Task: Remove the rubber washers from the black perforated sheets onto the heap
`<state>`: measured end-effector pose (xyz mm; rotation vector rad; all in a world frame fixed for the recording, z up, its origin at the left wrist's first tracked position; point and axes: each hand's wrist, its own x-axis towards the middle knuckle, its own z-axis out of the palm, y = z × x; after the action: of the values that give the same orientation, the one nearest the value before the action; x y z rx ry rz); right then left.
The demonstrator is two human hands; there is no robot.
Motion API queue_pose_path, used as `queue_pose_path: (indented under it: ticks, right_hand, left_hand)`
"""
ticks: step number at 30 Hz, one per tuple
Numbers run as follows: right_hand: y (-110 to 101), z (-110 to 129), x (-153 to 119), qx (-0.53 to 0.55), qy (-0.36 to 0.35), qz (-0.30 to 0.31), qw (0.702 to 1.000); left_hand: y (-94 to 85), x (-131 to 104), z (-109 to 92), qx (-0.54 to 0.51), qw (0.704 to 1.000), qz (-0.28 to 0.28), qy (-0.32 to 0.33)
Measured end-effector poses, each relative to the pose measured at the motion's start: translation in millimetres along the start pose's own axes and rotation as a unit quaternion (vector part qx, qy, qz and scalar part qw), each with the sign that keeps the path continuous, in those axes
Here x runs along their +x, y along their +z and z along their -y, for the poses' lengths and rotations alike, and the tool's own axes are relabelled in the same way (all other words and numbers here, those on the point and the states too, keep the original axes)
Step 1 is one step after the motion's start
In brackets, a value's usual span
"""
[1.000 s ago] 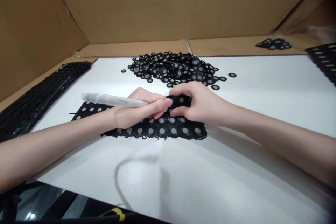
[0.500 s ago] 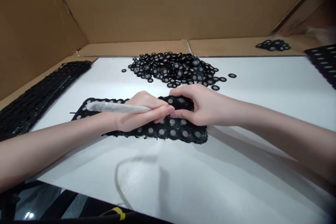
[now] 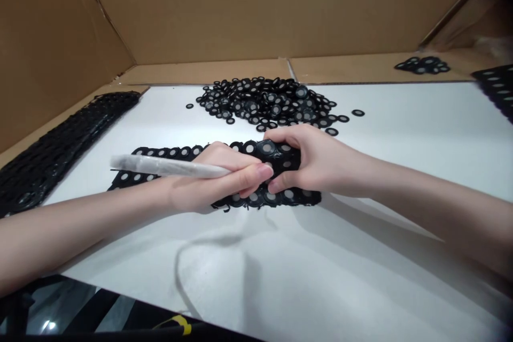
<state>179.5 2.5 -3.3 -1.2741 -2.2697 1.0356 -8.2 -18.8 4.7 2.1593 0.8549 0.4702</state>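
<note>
A black sheet (image 3: 252, 197) of joined rings with pale round centres lies on the white board in the middle of the head view. My left hand (image 3: 230, 173) is closed round a whitish, pen-like tool (image 3: 168, 165); its back end points left, and its tip is hidden by the fingers. Over the right part of the sheet, my right hand (image 3: 308, 160) grips it, thumb at the near side and fingers at the far side. The thumbs of both hands are close together above the sheet.
Behind the hands is a heap of loose black rings (image 3: 264, 101), with single rings beside it. A black stack of sheets (image 3: 68, 144) lies at the left. At the right back are a small ring pile (image 3: 422, 65) and another dark sheet (image 3: 497, 85). Cardboard walls (image 3: 248, 5) stand behind.
The sheet's right part has shifted slightly up and right, with both hands. The tool's back end has swung left, and the right thumb has moved nearer to me.
</note>
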Motion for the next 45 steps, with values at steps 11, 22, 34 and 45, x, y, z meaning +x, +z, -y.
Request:
queue_pose_path:
  ticks: [11,22,34,45]
  right_hand:
    - [2.0,4.6,0.1,0.011,0.007,-0.011,1.0]
    - [-2.5,-0.1,-2.8,-0.074,-0.016,0.027,0.997]
    - [-6.2,0.7,-9.1,-0.13,-0.007,0.003,0.992]
    - [-6.0,0.0,-9.6,-0.12,-0.018,-0.004,0.993]
  left_hand:
    - [1.8,3.4,6.0,0.024,0.998,0.052,0.0]
    - [0.7,3.6,9.1,0.016,0.998,0.059,0.029]
    - [4.4,-7.6,-3.4,-0.055,0.998,-0.01,0.041]
    - [10.9,-4.7,-1.2,-0.062,0.997,0.034,0.029]
